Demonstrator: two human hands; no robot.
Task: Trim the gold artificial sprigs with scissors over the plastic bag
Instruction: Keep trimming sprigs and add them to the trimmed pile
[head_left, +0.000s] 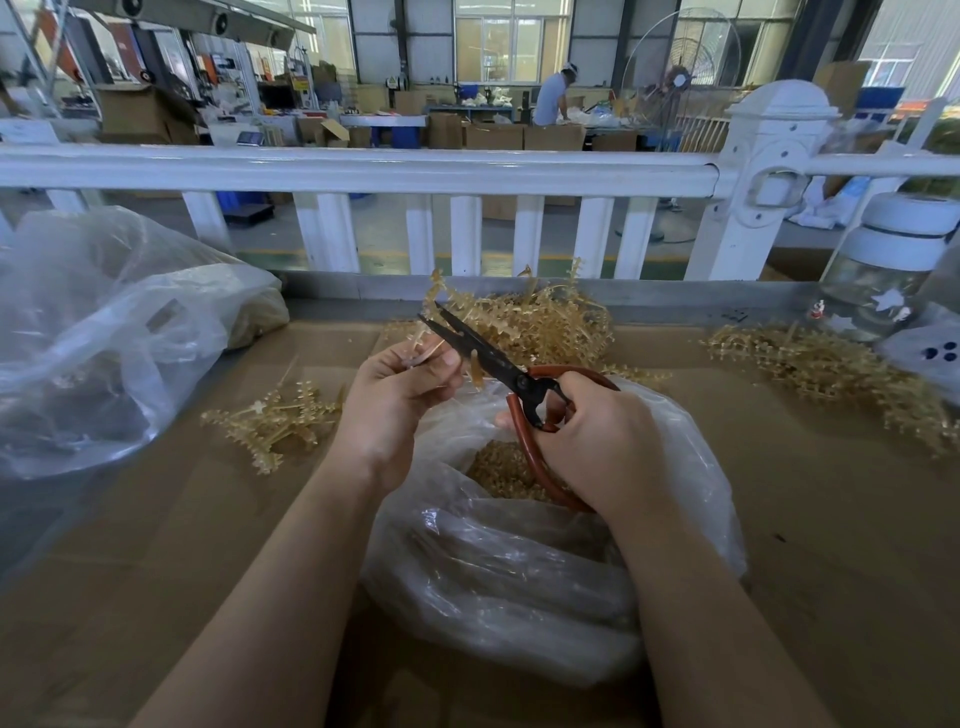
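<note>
My left hand pinches a small gold sprig piece between thumb and fingers. My right hand grips the red handles of black-bladed scissors, whose blades stand slightly apart next to the sprig. A cut bit hangs just under the blades. Below both hands lies a clear plastic bag, its mouth holding gold trimmings. A heap of gold sprigs lies behind the scissors.
Cardboard covers the table. More sprigs lie at left and at right. A large crumpled plastic bag fills the left side. A glass jar with a white lid stands at right. A white railing runs behind.
</note>
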